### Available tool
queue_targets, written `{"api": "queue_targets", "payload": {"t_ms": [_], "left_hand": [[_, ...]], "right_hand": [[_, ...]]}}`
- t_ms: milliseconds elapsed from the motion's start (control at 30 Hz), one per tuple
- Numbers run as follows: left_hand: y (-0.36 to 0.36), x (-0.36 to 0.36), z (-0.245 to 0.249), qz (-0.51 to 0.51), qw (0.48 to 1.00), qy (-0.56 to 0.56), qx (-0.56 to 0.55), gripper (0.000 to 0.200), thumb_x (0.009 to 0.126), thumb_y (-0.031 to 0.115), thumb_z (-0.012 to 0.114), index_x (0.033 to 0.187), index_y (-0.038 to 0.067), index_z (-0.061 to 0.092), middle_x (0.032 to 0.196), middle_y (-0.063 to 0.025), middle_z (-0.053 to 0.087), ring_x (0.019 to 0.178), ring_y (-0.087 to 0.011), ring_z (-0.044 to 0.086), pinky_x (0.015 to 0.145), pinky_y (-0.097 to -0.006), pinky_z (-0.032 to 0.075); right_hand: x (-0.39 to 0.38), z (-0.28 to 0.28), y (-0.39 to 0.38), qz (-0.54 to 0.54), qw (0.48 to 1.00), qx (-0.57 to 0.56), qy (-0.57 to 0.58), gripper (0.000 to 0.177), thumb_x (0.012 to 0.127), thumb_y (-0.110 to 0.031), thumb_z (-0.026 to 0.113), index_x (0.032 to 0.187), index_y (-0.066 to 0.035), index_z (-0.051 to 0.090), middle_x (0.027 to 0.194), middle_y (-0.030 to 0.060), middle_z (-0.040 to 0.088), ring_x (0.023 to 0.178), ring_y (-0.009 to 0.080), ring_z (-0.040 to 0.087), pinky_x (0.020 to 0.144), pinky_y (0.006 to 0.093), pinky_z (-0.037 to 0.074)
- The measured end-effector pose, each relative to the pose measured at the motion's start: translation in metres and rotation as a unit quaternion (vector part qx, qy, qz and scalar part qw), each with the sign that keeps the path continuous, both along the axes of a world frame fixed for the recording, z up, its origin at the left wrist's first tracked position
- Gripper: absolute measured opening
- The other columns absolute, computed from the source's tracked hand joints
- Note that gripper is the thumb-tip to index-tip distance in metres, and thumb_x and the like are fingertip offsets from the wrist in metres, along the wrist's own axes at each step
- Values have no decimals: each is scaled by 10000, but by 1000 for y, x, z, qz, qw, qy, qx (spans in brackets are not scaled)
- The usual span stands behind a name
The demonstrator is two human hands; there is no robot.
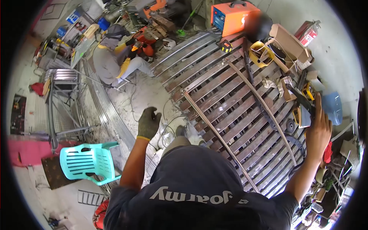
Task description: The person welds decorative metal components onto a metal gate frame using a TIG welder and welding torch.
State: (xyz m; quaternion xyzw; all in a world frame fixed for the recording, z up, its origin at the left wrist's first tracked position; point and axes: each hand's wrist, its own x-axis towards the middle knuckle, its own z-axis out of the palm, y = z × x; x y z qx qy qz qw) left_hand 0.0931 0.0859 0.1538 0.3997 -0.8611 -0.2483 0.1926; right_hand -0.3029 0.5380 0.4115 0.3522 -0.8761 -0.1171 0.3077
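Note:
My left hand (149,123), in a dark work glove with a yellow cuff, hangs over the concrete floor to the left of the slatted metal table. Its fingers are loosely curled, with nothing visible in them. My bare right hand (321,124) reaches out at the table's right edge, fingers stretched. The end of a long black tool (299,97) lies right at its fingers; the thumb side is hidden. A blue plastic container (331,107) stands just beyond. On the table slats (230,124) lies a rectangular frame of metal bars (219,138).
An orange welding machine (234,18), a tape measure (226,46) and a yellow container (260,54) stand at the table's far end. A co-worker (111,59) sits at upper left. A turquoise chair (90,163) and long metal profiles (101,103) are on the left.

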Motion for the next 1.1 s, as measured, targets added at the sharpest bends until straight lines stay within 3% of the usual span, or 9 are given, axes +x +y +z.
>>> {"api": "queue_targets", "payload": {"t_ms": [133,267,433,467,567,667,733,900,1100], "left_hand": [[-72,-105,4,-102,994,25,17,274,965,191,808,1179,63,696,968,-138,707,856,-324,709,790,-445,574],[-148,-222,-35,-277,957,65,57,307,934,172,839,1190,65,710,994,-129,724,895,-315,711,826,-424,580],[-196,-374,-68,-435,897,70,32,418,857,163,891,1239,86,738,1095,-140,754,1029,-329,725,932,-431,586],[-201,-401,-79,-462,884,66,18,430,845,185,897,1235,88,743,1122,-137,752,1052,-339,718,953,-441,579],[-202,-465,-100,-526,847,73,-23,472,802,262,915,1215,99,757,1207,-131,737,1125,-363,694,1013,-473,556],[-193,-507,-115,-566,820,85,-21,544,750,354,932,1211,121,761,1287,-122,700,1226,-372,646,1087,-514,505],[-186,-530,-130,-593,802,66,21,620,717,416,936,1244,145,754,1319,-105,665,1319,-368,595,1157,-544,449],[-176,-545,-144,-601,795,80,35,495,702,351,950,1110,145,760,1359,-87,651,1391,-354,547,1239,-537,384],[-175,-555,-148,-600,788,111,83,464,687,313,961,1063,142,750,1359,-85,655,1346,-353,568,1210,-544,403]], "right_hand": [[17,-22,-6,-85,995,15,-54,887,907,108,597,1724,-202,442,1200,129,758,1015,327,735,907,477,578],[37,-47,-44,-150,983,-8,-106,855,923,121,582,1708,-197,465,1205,164,768,992,354,731,886,494,574],[68,-85,-110,-258,940,-135,-178,745,993,67,648,1683,-166,492,1210,186,772,1079,375,748,906,520,571],[72,-97,-122,-244,938,-166,-182,752,976,85,667,1673,-150,510,1144,182,765,1019,367,744,877,502,567],[90,-141,-147,-330,859,-229,-318,569,963,91,689,1504,-82,649,1065,175,697,966,367,705,866,480,544],[108,-188,-176,-345,827,-239,-374,330,966,88,680,1280,-9,706,1077,191,647,961,389,669,868,482,526],[119,-207,-195,-416,773,-235,-416,269,930,55,707,1193,-1,682,1089,196,621,990,421,640,889,514,504],[123,-223,-230,-477,748,-223,-403,234,927,27,711,1153,-5,662,1079,181,599,984,417,627,880,519,503],[125,-219,-240,-523,729,-230,-378,240,968,-17,720,1205,-4,682,1085,180,609,976,404,638,875,506,511]]}}
